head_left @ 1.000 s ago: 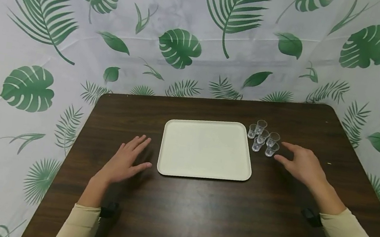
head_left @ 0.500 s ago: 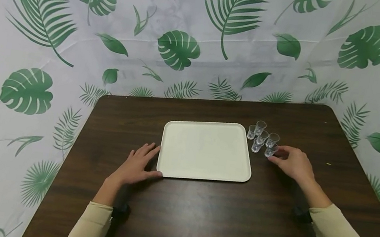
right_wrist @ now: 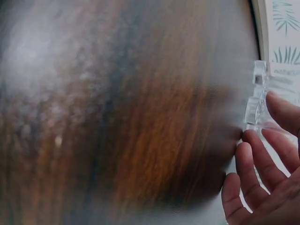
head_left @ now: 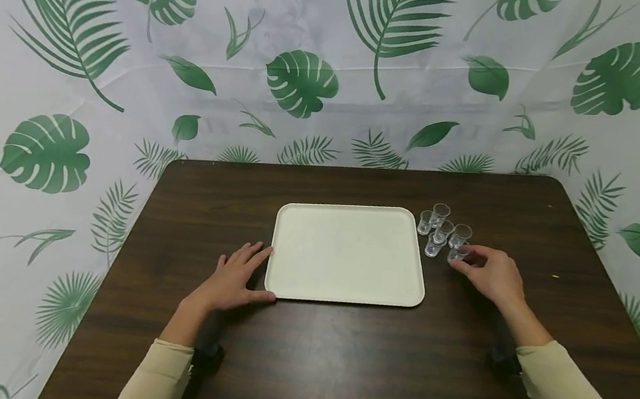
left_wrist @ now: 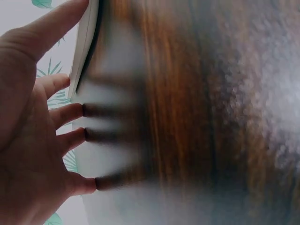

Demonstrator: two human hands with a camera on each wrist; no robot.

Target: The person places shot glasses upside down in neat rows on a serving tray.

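Right of the tray (head_left: pixel 349 255), my right hand (head_left: pixel 492 273) pinches a cup (head_left: pixel 457 254); likely light, I'd hold its sides. My left hand (head_left: pixel 231 281) lies spread.

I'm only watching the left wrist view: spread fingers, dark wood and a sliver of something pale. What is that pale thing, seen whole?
Observer: The head view shows it's a cream tray, rectangular with rounded corners.
Visitor: Oh, nice. And what's the person's other side up to?
Observer: The right hand's grip is on a small clear cup, with the thumb and fingers at its sides.
Visitor: Is that the only cup?
Observer: No, the head view shows five other clear cups grouped close by it, beside the far part of the tray's right edge.
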